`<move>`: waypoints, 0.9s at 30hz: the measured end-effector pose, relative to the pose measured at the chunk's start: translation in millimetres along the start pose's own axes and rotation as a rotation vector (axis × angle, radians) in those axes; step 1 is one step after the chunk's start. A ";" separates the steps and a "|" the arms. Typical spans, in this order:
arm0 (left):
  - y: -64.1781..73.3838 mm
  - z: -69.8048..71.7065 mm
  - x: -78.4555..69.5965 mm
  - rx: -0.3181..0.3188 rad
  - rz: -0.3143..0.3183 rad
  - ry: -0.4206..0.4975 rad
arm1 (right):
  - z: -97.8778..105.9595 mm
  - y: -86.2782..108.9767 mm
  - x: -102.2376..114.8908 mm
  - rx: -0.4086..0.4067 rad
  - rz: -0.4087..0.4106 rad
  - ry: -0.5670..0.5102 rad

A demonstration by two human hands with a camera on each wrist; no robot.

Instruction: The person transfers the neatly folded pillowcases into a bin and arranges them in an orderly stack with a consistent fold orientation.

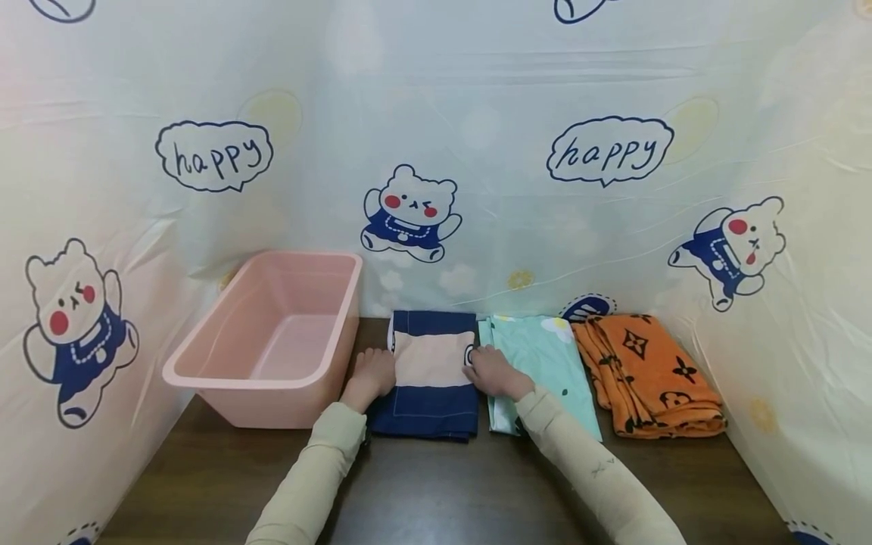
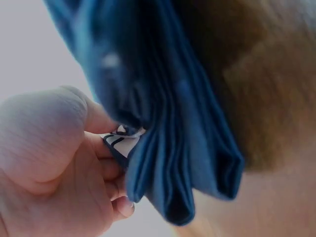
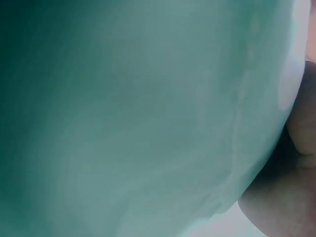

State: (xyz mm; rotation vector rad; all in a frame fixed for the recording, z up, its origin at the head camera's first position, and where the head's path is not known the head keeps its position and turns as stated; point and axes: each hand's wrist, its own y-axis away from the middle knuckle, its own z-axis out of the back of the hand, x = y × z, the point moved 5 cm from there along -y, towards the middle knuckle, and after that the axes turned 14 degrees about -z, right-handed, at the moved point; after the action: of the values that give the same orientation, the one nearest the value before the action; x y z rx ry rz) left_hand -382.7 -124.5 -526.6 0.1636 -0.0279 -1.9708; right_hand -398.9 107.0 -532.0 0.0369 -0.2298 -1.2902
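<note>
A folded navy cloth (image 1: 436,409) with a pale pink band lies flat in the middle of the table. My left hand (image 1: 373,372) grips its left edge. The left wrist view shows the thumb and curled fingers of that hand (image 2: 59,158) pinching the navy layers (image 2: 163,118). At the cloth's right edge my right hand (image 1: 497,372) holds the side of the pink band, its fingertips partly hidden. Just beneath the right wrist lies a folded mint-green cloth (image 1: 545,356), which fills most of the right wrist view and hides most of the hand there.
A pink plastic basin (image 1: 272,409) stands left of the navy cloth, close beside my left hand. On the far right sits a folded orange cloth (image 1: 654,378) with black motifs. A printed curtain (image 1: 504,235) closes off the back and sides of the dark wooden table (image 1: 436,492).
</note>
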 end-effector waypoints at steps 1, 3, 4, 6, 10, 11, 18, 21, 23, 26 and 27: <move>0.5 0.6 -0.3 -0.001 -0.003 0.001 | 0.3 0.8 0.3 -0.007 0.001 0.006; 1.9 2.0 -0.9 -0.006 -0.009 -0.001 | 1.1 1.7 0.7 -0.019 0.003 0.010; 2.5 2.9 -1.1 -0.010 -0.012 0.000 | 1.7 2.2 0.9 -0.026 0.005 0.009; 3.5 4.7 -1.8 -0.023 -0.018 0.004 | 3.2 3.3 1.2 -0.035 0.007 0.008; 5.0 8.1 -3.2 -0.054 -0.034 -0.009 | 5.8 4.9 1.6 -0.051 0.013 -0.012; 5.3 8.7 -3.7 -0.063 -0.038 -0.013 | 6.3 5.5 1.7 -0.052 0.013 -0.017; 7.1 11.1 -8.3 -0.098 -0.060 -0.028 | 9.8 12.0 2.9 -0.077 0.031 -0.066; 8.1 13.8 -9.8 -0.124 -0.066 -0.046 | 12.5 14.5 2.9 -0.092 0.037 -0.088; 9.0 16.7 -11.2 -0.144 -0.067 -0.064 | 14.0 15.4 2.8 -0.098 0.037 -0.104; 10.7 21.6 -14.0 -0.171 -0.063 -0.078 | 16.3 16.3 3.0 -0.106 0.039 -0.115; 11.5 23.2 -15.0 -0.177 -0.060 -0.083 | 16.6 16.5 3.2 -0.107 0.042 -0.113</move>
State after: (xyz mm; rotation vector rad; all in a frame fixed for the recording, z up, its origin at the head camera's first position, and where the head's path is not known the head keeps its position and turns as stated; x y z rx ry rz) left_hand -369.4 -116.5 -501.0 -0.0341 0.0984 -2.0281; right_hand -385.6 110.1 -512.8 -0.1323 -0.2568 -1.2623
